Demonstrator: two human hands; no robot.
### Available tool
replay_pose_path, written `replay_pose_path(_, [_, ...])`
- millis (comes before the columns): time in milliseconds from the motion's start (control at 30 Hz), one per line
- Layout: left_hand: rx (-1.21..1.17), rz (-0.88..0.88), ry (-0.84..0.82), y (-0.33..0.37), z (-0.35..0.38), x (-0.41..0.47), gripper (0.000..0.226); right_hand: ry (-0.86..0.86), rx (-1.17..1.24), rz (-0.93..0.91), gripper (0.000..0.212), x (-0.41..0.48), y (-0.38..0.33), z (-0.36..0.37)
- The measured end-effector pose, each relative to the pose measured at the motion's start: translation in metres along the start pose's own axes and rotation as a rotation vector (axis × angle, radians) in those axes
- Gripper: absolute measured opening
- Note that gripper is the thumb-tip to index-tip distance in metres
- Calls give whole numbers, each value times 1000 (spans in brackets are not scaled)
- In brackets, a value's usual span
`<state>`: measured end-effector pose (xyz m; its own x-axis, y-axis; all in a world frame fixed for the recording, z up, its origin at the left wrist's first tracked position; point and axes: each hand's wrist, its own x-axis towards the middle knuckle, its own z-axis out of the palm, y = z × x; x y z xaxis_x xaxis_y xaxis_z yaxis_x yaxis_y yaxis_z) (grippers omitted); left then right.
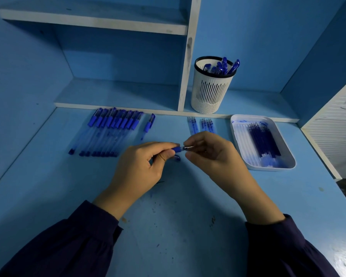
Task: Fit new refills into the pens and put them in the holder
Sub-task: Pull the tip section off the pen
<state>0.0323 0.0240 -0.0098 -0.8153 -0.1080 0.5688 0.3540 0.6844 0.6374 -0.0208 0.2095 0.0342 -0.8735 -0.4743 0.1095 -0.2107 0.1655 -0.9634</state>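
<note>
Left hand [146, 162], right hand [210, 154] pinch blue-gripped pen [177, 149], centre.
White slotted cup [210, 92], upper right: blue pens [224, 66]; white tray [236, 136]: dark refills [264, 140].

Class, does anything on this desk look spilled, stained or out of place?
Yes: blue ink smears the white tray, dark specks dot the desk, and one pen lies apart from the row.

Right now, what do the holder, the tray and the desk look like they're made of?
Holder: likely white moulded plastic, matt; slotted, perforated walls, black rim. Tray: white plastic, slightly glossy; rounded moulded corners, blue ink stains. Desk: probably painted board, matt blue; scuffs and ink specks show.
</note>
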Motion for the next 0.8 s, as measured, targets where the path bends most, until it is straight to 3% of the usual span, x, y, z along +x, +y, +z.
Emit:
replay_pose_path(167, [2, 6, -14, 1, -1, 0, 27, 55, -90, 69, 24, 0, 1, 2])
replay_pose_path(267, [9, 16, -8, -1, 0, -1, 27, 24, -43, 45, 3, 1, 0, 0])
replay_pose_path(467, [9, 15, -12, 0, 1, 0, 26, 37, -28, 80, 12, 1, 0, 1])
replay_pose_path(533, [13, 18, -13, -2, 1, -1, 26, 19, -12, 60, 2, 0, 0, -1])
replay_pose_path(633, [1, 12, -22, -3, 1, 0, 25, 7, 69, 75, 14, 0, 0, -2])
replay_pose_path(800, [18, 15, -17, -2, 0, 0, 26, 24, 8, 70, 5, 0, -1, 0])
